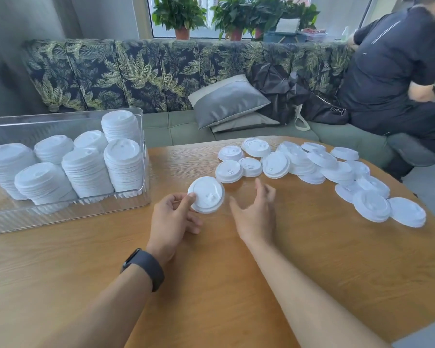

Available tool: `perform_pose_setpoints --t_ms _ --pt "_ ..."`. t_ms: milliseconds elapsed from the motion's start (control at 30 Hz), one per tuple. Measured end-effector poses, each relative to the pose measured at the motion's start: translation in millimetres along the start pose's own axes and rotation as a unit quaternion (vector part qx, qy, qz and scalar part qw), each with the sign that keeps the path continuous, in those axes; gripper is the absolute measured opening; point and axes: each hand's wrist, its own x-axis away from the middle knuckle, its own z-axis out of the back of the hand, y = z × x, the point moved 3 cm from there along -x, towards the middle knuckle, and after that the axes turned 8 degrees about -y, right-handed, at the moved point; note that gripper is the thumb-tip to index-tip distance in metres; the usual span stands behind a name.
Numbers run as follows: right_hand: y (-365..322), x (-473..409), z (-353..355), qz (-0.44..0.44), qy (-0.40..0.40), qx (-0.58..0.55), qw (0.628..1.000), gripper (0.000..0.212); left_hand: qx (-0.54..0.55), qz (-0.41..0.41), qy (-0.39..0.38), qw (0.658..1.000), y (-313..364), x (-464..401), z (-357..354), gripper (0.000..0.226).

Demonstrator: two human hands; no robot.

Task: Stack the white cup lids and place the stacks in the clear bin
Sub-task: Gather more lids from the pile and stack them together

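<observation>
My left hand [173, 217] pinches a white cup lid [207, 194] by its left rim, just above the wooden table [211, 272]. My right hand [255, 212] hovers to the right of that lid with its fingers spread and holds nothing. Several loose white lids [312, 169] lie scattered across the far right of the table, some overlapping. The clear bin [68, 217] stands at the left and holds several tall stacks of white lids [86, 169].
A leaf-patterned sofa [136, 71] with grey cushions [226, 101] runs behind the table. A person in dark clothes [392, 71] sits at the far right. Potted plants [181, 16] stand on the window sill. The table's curved edge falls away at the right.
</observation>
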Motion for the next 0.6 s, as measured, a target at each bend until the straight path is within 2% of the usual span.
perform_pose_setpoints --t_ms 133,267,367,600 --pt "-6.3 -26.6 -6.5 0.011 0.009 0.07 0.997 0.102 0.009 -0.011 0.007 1.0 -3.4 -25.3 -1.9 0.026" --pt "-9.6 -49.4 -14.1 0.017 -0.006 0.128 0.992 0.111 0.02 -0.012 0.009 1.0 -2.2 -41.8 -4.8 0.026" --pt "-10.3 -61.0 -17.3 0.022 -0.005 0.152 0.988 0.109 0.031 -0.018 0.022 0.999 -2.0 -49.7 -6.9 0.024" --pt "-15.1 -78.2 -26.3 0.041 -0.007 0.166 0.985 0.088 0.047 -0.021 0.03 0.998 -1.7 -53.7 -7.3 0.017"
